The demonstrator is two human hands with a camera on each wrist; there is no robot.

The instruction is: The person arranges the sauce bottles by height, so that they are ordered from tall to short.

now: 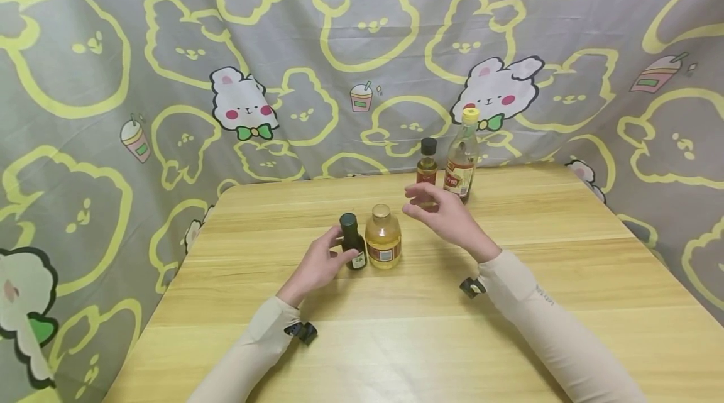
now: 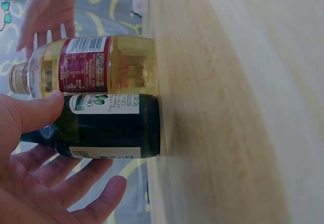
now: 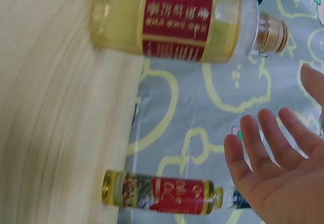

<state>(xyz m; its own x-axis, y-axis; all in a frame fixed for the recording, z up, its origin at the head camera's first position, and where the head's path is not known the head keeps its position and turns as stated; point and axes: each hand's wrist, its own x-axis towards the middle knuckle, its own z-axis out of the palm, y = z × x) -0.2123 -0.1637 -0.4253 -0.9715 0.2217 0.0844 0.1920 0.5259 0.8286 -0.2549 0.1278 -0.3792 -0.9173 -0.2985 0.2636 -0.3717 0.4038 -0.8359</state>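
My left hand [image 1: 319, 263] holds a dark green olive oil bottle [image 2: 111, 125] between thumb and fingers. The bottle stands upright on the table, its white label partly showing. Close against its right side is a rounded bottle of yellow oil [image 1: 383, 239] with a red label. My right hand [image 1: 444, 211] is raised to the right of the yellow bottle, fingers spread and nothing in them. In the head view it overlaps the lower part of a small bottle [image 1: 427, 167] with a black cap. The right wrist view shows that small bottle's red label [image 3: 179, 195].
A tall bottle [image 1: 460, 158] with a yellow cap stands at the back of the wooden table [image 1: 384, 340], right of the small bottle. Behind the table hangs a grey patterned curtain [image 1: 373, 120]. Dark wrist cameras [image 1: 302, 332] sit at both sleeves.
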